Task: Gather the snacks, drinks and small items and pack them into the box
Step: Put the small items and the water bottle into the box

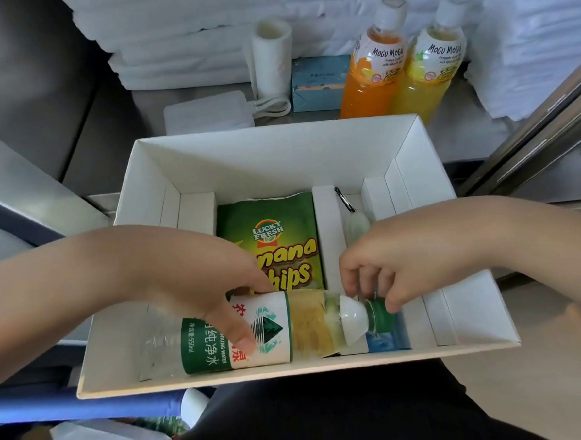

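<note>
**Bottle held across box**

Left hand (pixel 198 286) grips the water bottle (pixel 272 329) at its label; right hand (pixel 380 265) pinches its cap. It lies across the box's (pixel 271 153) near end, over one chips bag (pixel 276 234). Behind stand two Mogu Mogu bottles (pixel 370 68) and one paper roll (pixel 270 57).

Both forearms reach inward from the sides. The left hand (pixel 212 292) grips the bottle (pixel 272 329); the right hand (pixel 383 258) pinches its neck with curled fingers (pixel 349 281).
</note>
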Available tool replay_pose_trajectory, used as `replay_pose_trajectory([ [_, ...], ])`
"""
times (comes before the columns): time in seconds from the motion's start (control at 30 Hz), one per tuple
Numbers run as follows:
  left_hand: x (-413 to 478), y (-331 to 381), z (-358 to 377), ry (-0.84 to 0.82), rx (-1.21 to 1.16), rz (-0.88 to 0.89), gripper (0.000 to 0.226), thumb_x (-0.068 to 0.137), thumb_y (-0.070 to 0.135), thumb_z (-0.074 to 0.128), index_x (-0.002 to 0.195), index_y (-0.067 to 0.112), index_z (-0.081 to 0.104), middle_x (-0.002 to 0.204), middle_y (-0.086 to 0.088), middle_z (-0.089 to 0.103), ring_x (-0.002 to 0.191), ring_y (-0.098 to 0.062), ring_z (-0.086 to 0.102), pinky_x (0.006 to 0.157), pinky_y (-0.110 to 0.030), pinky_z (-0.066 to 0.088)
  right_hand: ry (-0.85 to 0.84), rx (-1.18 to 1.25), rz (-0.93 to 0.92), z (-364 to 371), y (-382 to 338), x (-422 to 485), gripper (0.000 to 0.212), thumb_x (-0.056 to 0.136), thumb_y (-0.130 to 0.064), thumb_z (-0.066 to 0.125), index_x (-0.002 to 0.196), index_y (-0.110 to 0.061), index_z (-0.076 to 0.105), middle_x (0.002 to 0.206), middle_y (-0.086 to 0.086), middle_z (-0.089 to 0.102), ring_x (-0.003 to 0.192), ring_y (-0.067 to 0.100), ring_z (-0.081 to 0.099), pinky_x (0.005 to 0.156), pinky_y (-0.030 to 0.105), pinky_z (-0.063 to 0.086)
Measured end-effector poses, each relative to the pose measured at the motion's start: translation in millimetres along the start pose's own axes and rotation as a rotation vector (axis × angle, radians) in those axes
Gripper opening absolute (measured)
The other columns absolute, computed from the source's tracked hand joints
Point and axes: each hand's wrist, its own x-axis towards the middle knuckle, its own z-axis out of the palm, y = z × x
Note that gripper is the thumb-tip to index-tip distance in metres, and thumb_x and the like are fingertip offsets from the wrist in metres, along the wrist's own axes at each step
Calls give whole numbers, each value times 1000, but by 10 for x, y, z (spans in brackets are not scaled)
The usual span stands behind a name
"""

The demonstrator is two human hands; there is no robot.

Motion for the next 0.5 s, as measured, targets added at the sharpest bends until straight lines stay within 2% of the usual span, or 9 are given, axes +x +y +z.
replay_pose_trajectory([
  [0.07, -5, 11, 26, 15, -38, 21, 100, 31, 104, 21, 119, 60, 40, 94, 45, 44, 72, 8, 55, 63, -20, 50, 9, -24, 2, 9, 9, 2, 31, 83, -18, 69, 110, -28, 58, 106, -18, 66, 84, -16, 52, 71, 11, 44],
  [0.1, 29, 32, 19, 20, 16, 32, 101, 31, 105, 21, 118, 59, 40, 94, 47, 42, 71, 7, 55, 63, -21, 50, 16, -32, 2, 19, 12, 7, 30, 83, -19, 68, 110, -28, 59, 107, -17, 67, 83, -16, 53, 72, 11, 43],
  [0.17, 63, 2, 42, 26, 32, 43, 100, 31, 105, 23, 118, 59, 41, 93, 49, 42, 69, 7, 56, 63, -22, 52, 31, -34, -1, 31, 14, 25, 26, 84, -21, 67, 107, -28, 59, 105, -17, 68, 83, -15, 53, 73, 12, 44],
  [0.27, 55, -18, 57, 56, -1, 20, 94, 34, 105, 28, 116, 62, 41, 92, 48, 47, 68, 10, 58, 62, -23, 53, 84, 3, -20, 5, 14, 24, 17, 86, -26, 64, 99, -36, 58, 99, -21, 68, 80, -15, 56, 73, 14, 50],
  [0.33, 25, -47, 60, 83, -30, 22, 88, 36, 104, 30, 115, 66, 37, 97, 49, 45, 74, 15, 54, 62, -24, 52, 175, 9, -43, -63, 13, -17, 15, 85, -30, 64, 92, -41, 57, 93, -24, 66, 80, -15, 58, 72, 14, 50],
  [0.43, 62, -105, 51, 30, -21, -38, 88, 35, 102, 38, 117, 76, 21, 100, 47, 40, 86, 16, 48, 75, -27, 50, 335, 29, -86, -225, -28, -104, 14, 85, -30, 64, 90, -42, 58, 87, -27, 64, 78, -13, 60, 71, 13, 50],
  [0.5, 68, -107, 5, -37, -55, -97, 89, 45, 94, 47, 127, 65, 28, 94, 38, 49, 96, 10, 50, 88, -35, 47, 443, 23, -108, -347, -79, -142, 11, 85, -31, 63, 89, -41, 60, 86, -28, 64, 79, -12, 61, 73, 17, 52],
])
